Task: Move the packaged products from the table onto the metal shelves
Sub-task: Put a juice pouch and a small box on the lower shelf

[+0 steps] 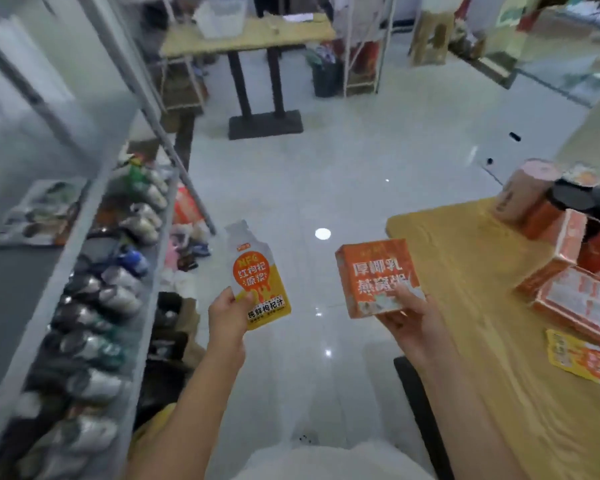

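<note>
Pouch [258, 275] and orange box [374, 275] held up left of the worktop [465, 271], over the floor [326, 168].
Left grip [227, 315] pinches the pouch by its lower corner, thumb on the front; the pouch is upright with spout up, farther from the worktop than the box. Right grip [411, 315] curls round the box's lower edge from below; the box is just beside the worktop's left edge, printed face to camera. On the worktop: a second flat pouch [589, 362] at the near end, orange cartons [575, 303] behind it, some tilted, and tall tubs [523, 192] at the far end. Metal shelves [142, 271] stand well left of the worktop, across the floor, with one tier packed with blurred packets [94, 306], kind unclear. Far beyond the worktop is a wooden table [250, 39] on black legs.
</note>
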`<state>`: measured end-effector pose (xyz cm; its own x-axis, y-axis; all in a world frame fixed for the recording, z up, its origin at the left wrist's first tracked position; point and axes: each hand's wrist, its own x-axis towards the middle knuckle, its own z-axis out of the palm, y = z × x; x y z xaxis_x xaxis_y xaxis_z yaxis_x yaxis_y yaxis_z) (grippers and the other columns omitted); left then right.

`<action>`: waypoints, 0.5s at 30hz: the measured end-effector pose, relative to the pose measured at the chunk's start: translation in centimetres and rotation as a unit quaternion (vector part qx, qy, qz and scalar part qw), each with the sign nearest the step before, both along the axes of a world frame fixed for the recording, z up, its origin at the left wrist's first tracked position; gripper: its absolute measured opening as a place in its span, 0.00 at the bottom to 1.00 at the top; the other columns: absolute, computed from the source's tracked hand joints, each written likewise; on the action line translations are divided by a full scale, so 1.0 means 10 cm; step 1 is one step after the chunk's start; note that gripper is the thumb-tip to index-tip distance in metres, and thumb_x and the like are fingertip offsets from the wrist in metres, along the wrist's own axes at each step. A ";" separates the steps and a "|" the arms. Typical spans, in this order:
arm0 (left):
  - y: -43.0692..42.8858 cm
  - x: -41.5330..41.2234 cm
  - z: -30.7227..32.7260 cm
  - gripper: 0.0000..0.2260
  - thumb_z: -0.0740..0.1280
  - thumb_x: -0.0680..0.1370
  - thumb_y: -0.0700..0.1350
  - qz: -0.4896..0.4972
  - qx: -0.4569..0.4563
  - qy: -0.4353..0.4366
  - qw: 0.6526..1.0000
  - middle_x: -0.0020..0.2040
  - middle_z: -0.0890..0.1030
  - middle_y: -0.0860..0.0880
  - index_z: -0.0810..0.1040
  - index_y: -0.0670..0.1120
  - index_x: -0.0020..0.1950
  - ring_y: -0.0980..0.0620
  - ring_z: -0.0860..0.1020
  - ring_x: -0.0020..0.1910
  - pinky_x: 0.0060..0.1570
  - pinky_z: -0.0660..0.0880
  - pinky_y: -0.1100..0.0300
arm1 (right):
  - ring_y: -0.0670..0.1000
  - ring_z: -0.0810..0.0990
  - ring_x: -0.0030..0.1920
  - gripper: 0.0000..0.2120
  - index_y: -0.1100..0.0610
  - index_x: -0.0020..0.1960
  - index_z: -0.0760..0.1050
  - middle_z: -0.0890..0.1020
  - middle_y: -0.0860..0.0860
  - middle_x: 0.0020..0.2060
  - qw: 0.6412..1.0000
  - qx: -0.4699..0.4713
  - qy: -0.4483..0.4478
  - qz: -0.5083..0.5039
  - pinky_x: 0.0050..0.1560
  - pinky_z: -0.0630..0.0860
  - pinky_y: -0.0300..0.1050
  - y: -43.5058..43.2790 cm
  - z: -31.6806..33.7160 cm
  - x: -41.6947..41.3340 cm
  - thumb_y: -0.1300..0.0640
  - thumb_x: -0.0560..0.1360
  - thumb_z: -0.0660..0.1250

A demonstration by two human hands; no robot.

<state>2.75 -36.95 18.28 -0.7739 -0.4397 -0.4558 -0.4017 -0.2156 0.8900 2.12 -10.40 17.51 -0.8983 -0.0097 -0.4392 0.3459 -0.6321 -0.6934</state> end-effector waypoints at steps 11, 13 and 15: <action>-1.09 1.16 0.22 0.07 0.64 0.79 0.36 0.428 0.012 0.012 0.903 0.47 0.82 0.45 0.78 0.46 0.48 0.46 0.80 0.46 0.50 0.77 0.49 | 0.62 0.80 0.55 0.32 0.66 0.64 0.66 0.76 0.65 0.59 0.914 0.015 0.033 0.405 0.48 0.80 0.52 -1.85 0.02 -0.82 0.58 0.65 0.73; -1.03 1.42 0.26 0.06 0.64 0.79 0.36 0.494 0.014 0.008 0.869 0.48 0.83 0.44 0.79 0.44 0.49 0.44 0.81 0.47 0.53 0.77 0.45 | 0.59 0.80 0.53 0.28 0.59 0.61 0.67 0.77 0.62 0.56 0.882 0.008 0.029 0.471 0.45 0.80 0.49 -2.13 0.03 -0.85 0.57 0.64 0.72; -0.94 1.69 0.24 0.06 0.64 0.78 0.36 0.552 0.024 0.018 0.834 0.48 0.83 0.42 0.80 0.44 0.49 0.41 0.81 0.48 0.53 0.77 0.41 | 0.58 0.79 0.51 0.31 0.55 0.59 0.67 0.77 0.62 0.54 0.848 0.003 0.023 0.529 0.44 0.80 0.48 -2.39 0.05 -0.84 0.56 0.60 0.76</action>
